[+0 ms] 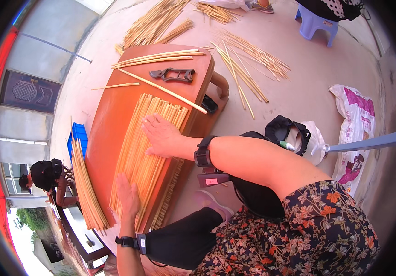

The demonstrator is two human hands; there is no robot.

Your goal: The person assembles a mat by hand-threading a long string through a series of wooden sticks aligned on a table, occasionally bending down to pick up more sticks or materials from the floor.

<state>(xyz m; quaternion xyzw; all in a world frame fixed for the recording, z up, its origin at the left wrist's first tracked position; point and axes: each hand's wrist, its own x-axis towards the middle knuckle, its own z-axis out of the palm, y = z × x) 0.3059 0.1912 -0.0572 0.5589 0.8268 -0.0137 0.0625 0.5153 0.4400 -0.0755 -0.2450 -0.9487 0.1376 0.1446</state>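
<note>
A wide layer of slim tan sticks (136, 133) lies side by side on the reddish-brown wooden table (101, 124). My right hand (161, 135) rests flat on the upper part of this layer, fingers stretched out. Nearer to me, my left hand (127, 198) lies against the layer's left side, its fingers extended and close together. Neither hand grasps a stick. Beyond them, a few loose sticks (161, 56) and one slanting stick (163, 91) are on the table, beside a dark hand tool with looped handles (172, 74).
More sticks (87, 188) lean at the table's left, by a blue crate (79, 138). Bundles (156, 20) and scattered sticks (253, 55) cover the floor beyond. A blue stool (317, 25), a white-and-purple sack (354, 133) and a bent-over person (48, 177) surround the workplace.
</note>
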